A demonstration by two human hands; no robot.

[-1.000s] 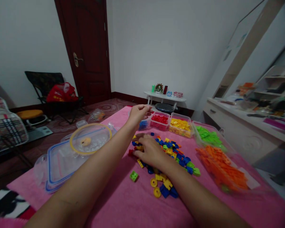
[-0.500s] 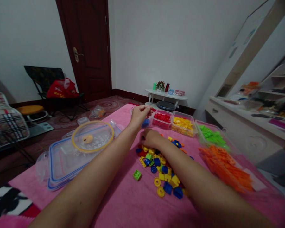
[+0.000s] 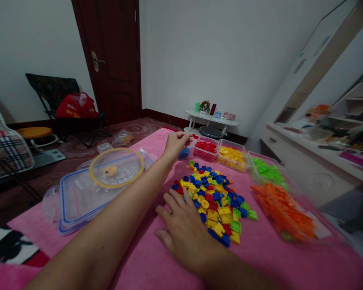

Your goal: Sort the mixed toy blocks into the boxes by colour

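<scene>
My left hand reaches out above the clear box of blue bricks, its fingers pinched together. A red bit shows beside the fingertips; whether they hold it I cannot tell. My right hand is palm down with fingers spread, at the near left edge of a heap of mixed toy building bricks. Its fingertips reach the red and yellow pieces there, and no brick shows in its grasp. The heap has yellow, blue, red and green bricks, with round wheel-like pieces among them.
Clear boxes hold red bricks, yellow bricks, green bricks and orange bricks, curving round the far and right sides. On the left lie blue-rimmed lids and a yellow-rimmed round lid. Pink cloth covers the table.
My right hand has drawn back towards me from the heap's far left side and spread its fingers. The loose green brick in front has left its spot. My left hand stays nearly in place.
</scene>
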